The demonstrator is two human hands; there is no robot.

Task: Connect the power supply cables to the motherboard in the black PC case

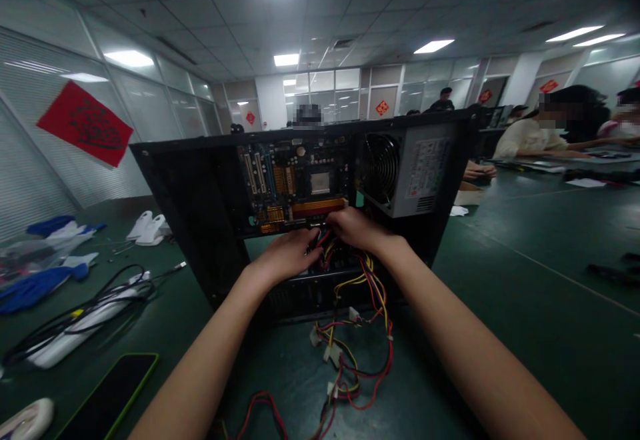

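Note:
An open black computer case point(190, 193) stands on the green table, with a motherboard point(320, 183) inside and a grey power supply point(415, 173) at its upper right. Below the motherboard, my left hand point(290, 253) has its fingers closed on thin coloured wires. My right hand point(355, 227) pinches at the same wires, just beside the left one and under the red and yellow memory slots point(319, 209). What lies between the fingertips is partly hidden. Yellow, red and black power cables point(387, 333) with white connectors hang from the case and spread over the table toward me.
On the left lie a phone with a green edge point(113, 397), a white power strip point(83, 327) with a black cord, blue gloves point(43, 283) and plastic bags. Other people sit at the right, one in a light top point(525, 137). A small open box point(469, 193) stands behind the case.

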